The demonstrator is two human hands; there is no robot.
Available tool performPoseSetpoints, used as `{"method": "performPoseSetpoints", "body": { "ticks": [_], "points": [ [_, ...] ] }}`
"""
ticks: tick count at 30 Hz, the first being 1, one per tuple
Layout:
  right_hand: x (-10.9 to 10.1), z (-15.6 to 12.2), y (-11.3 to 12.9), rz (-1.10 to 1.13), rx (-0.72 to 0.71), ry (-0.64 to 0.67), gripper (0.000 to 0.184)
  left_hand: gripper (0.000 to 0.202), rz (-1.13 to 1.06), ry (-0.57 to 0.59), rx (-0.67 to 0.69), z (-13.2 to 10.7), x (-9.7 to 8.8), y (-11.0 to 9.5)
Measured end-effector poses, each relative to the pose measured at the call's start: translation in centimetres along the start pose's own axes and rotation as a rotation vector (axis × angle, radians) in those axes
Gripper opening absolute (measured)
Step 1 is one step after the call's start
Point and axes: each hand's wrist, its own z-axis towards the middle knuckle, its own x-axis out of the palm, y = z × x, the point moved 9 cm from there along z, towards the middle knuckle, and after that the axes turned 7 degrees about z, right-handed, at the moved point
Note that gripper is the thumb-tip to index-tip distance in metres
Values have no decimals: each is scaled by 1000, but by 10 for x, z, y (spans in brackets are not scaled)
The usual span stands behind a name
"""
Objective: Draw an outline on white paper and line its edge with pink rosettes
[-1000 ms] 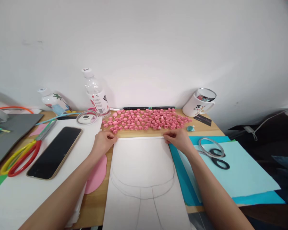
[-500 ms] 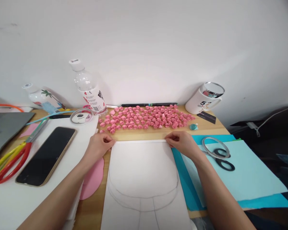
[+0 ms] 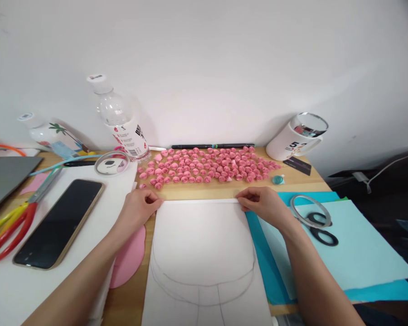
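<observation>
Sheet (image 3: 204, 244) seemingly on table (image 3: 197, 194), before rosettes (image 3: 203, 172)

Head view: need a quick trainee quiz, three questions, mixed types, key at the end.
1. True or false: the left hand is holding the phone.
2. Fill in the blank: between the white sheet and the wall lie many small ____ rolls.
3. Short answer: at which corner of the white sheet is the right hand?

Key:
1. False; it is at the sheet's far left corner.
2. Pink.
3. The far right corner.
</observation>
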Motion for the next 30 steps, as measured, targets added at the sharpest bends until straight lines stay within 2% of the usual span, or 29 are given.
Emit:
{"method": "performPoseSetpoints", "body": {
  "ticks": [10, 16, 30],
  "points": [
    [0, -2, 4, -11, -32, -20, 11, 22, -32, 19, 48, 1, 3, -2],
    [0, -1, 1, -28, 2, -16, 11, 22, -22, 3, 24, 0, 1, -1],
    [3, -1, 11, -151, -34, -32, 10, 22, -26, -5, 12, 1, 0, 0]
  ]
}}
